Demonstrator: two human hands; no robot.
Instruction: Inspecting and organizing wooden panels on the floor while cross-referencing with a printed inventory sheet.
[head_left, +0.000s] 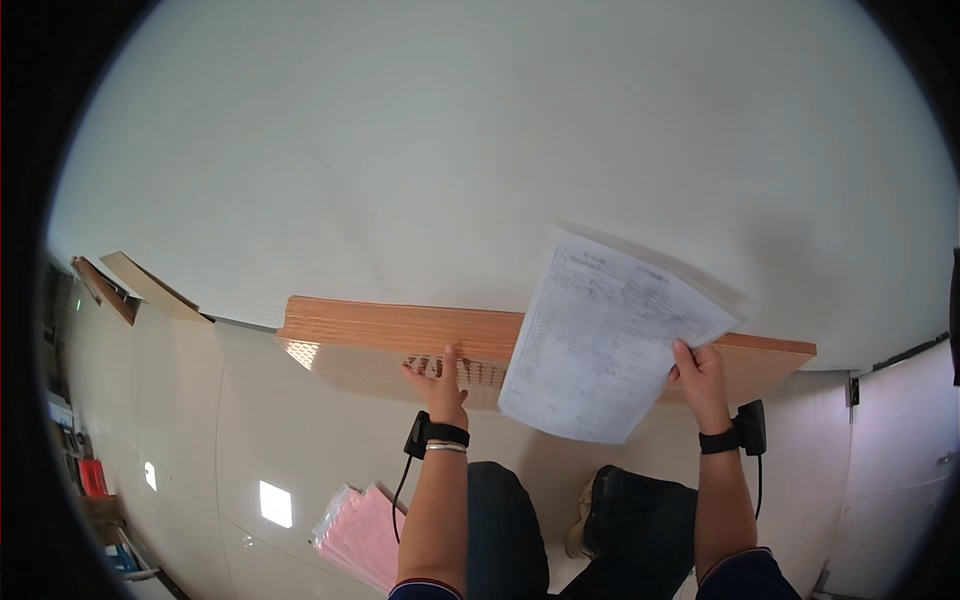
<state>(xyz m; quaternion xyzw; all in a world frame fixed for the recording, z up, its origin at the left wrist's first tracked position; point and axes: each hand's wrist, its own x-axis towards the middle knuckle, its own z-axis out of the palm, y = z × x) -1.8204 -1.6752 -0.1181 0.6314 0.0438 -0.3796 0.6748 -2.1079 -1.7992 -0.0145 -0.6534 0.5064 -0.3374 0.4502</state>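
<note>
Now the right hand (697,375) is pinching a white printed paper sheet (607,340).
Left hand (440,385), fingers spread and holding nothing, is pressing the long brown wooden board (400,335); gripping gently should keep the sheet flat.

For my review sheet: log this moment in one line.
right hand: holds printed sheet | left hand: on wooden panel | pink sheets: floor

Left grip (437,378) flat, fingers spread; right grip (697,372) apparently pinched shut.

I see a thin matt paper sheet (610,345), a smooth wooden board (400,335), and a glossy tiled floor (250,440).
</note>
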